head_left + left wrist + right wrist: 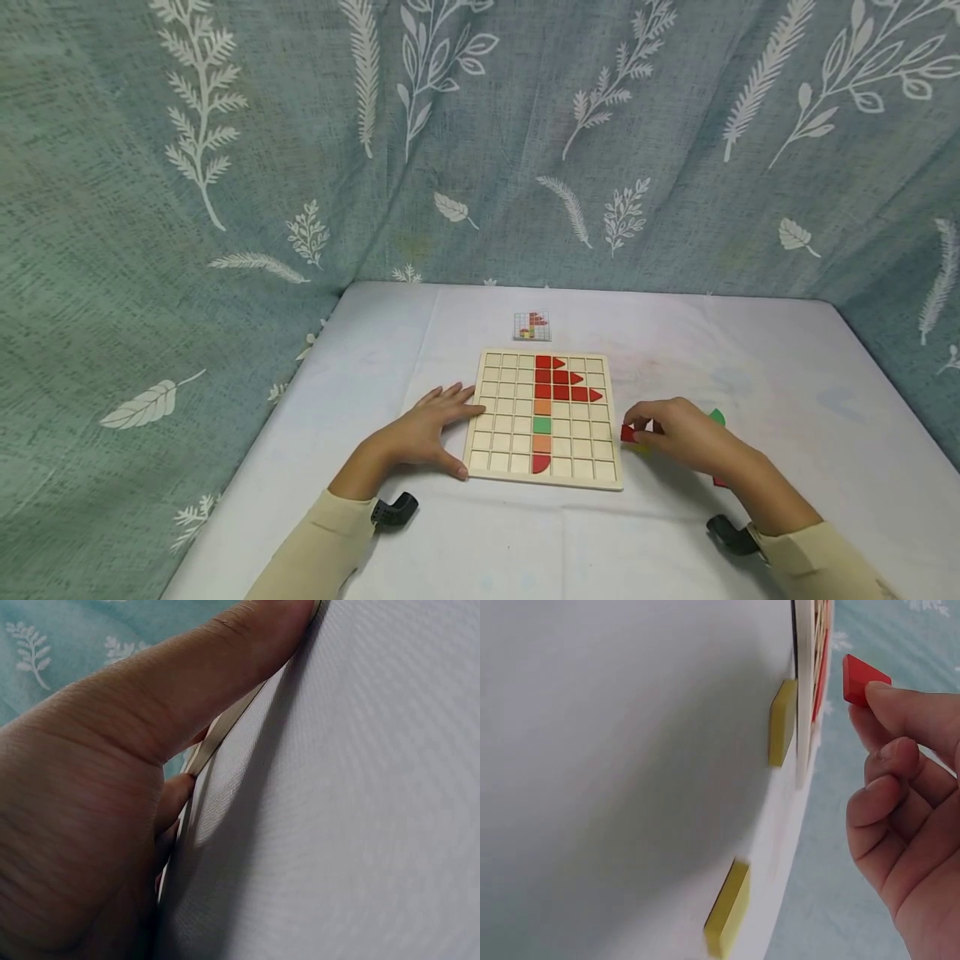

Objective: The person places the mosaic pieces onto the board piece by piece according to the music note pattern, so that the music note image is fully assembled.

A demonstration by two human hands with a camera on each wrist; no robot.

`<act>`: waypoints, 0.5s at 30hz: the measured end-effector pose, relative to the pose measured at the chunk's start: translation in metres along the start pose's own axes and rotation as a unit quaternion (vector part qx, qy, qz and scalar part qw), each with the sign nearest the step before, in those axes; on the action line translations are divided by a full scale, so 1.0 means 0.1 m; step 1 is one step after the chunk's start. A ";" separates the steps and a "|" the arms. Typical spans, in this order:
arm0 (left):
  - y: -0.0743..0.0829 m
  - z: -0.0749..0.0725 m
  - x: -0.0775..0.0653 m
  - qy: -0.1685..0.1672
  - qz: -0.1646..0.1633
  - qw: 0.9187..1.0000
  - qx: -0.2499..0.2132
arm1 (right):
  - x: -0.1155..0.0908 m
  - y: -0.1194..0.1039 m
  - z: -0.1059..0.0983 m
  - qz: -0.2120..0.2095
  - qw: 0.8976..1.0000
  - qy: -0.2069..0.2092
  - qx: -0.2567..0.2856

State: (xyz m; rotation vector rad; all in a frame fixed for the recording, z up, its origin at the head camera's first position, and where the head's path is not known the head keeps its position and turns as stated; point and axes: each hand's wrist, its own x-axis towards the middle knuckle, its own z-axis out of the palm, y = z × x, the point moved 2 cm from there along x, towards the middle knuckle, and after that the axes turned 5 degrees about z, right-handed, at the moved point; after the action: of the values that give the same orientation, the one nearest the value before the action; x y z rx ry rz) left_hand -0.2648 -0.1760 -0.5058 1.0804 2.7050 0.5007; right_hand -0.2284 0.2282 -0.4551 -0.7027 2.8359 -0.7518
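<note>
A wooden grid board (502,450) lies flat on the table. Red squares with pointed tips form three rows at its upper right. Below them one column holds orange, green (542,425) and orange squares, then a red quarter-round piece (541,463). My left hand (429,427) rests at the board's left edge with spread fingers, the thumb by the near left corner. Just off the board's right edge, my right hand (686,433) pinches a red block (862,678) between thumb and index finger, above the table. Its other fingers are curled in.
A small pattern card (532,327) lies beyond the board. Two yellow blocks, one near the board (781,724) and one farther off (727,911), lie under the right hand. A green piece (717,416) and a red piece (721,481) show around the right wrist. Patterned cloth (480,167) hangs behind.
</note>
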 end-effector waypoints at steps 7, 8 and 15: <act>0.00 0.00 0.00 0.000 0.000 1.000 0.001 | 0.15 -0.10 0.06 0.007 1.000 -0.002 0.005; 0.00 0.00 0.00 0.001 0.001 1.000 0.002 | 0.16 -0.12 0.07 0.004 1.000 -0.002 0.004; 0.01 0.00 0.00 0.005 0.003 1.000 0.005 | 0.29 -0.22 0.12 -0.013 1.000 0.006 0.000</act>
State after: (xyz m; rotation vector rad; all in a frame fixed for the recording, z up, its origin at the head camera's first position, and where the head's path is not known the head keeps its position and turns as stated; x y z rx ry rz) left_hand -0.2637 -0.1750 -0.5056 1.0906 2.7166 0.4935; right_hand -0.2420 0.1928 -0.4546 -0.7386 2.8425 -0.7622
